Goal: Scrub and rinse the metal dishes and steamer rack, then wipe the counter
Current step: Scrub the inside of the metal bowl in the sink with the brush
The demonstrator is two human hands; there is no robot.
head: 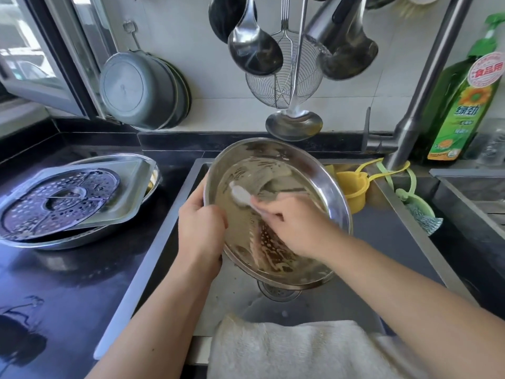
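Observation:
A round metal dish [322, 176] with soapy residue is tilted over the sink [396, 231]. My left hand [200, 228] grips its left rim. My right hand [295, 225] holds a small white brush [240, 194] pressed against the dish's inside. On the dark counter [68, 283] to the left lies a perforated round steamer rack [60, 199], on top of a square metal tray [131, 184] that sits in another round metal dish [82, 240].
A white towel [300, 348] hangs over the sink's front edge. Yellow cups [352, 190] and a green scrubber [420, 212] hang at the sink's back right by the faucet [415, 105]. A green detergent bottle [461, 105] stands behind. Ladles and a wire skimmer [276, 86] hang above.

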